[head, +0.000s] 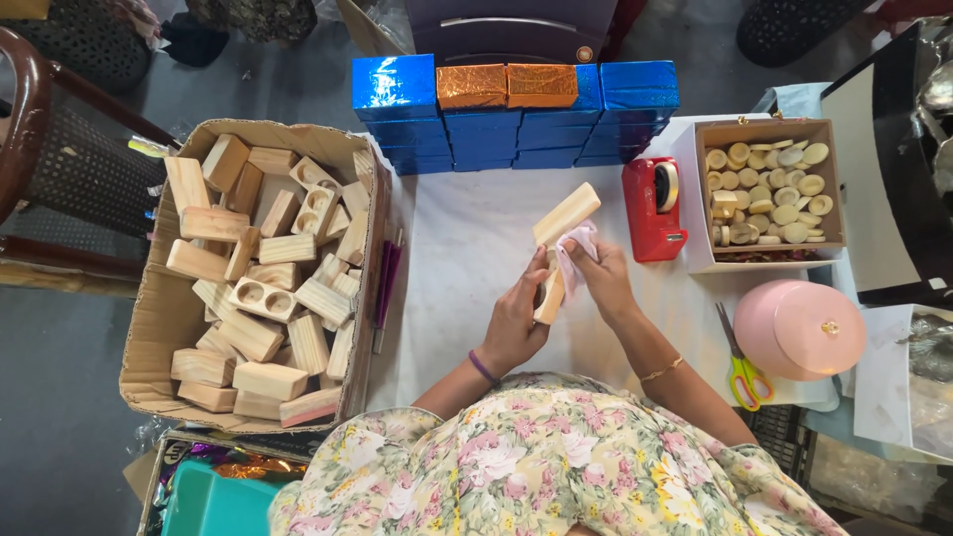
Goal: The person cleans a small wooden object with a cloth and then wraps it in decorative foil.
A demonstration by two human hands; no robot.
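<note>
1. The person's left hand closes its fingers round the lower end of a long pale wooden block, which stands tilted over the white table cover, its upper end leaning up and to the right.
2. The right hand pinches a small pink-white cloth between its fingertips and presses it against the side of the wooden block, about halfway along.
3. Both hands meet at the block, just in front of the person's floral-print dress.
4. To the left, an open brown cardboard carton holds a heap of similar wooden blocks, some with round hollows.
5. At the far edge of the table stand stacked shiny blue boxes, with two orange foil boxes on top.
6. A red tape dispenser sits just right of the hands.
7. Beyond it, a square cardboard tray is filled with small round wooden discs.
8. A round pink lidded container rests near the right forearm, with yellow-handled scissors beside it.
9. A purple pen-like stick lies along the carton's right edge.
</note>
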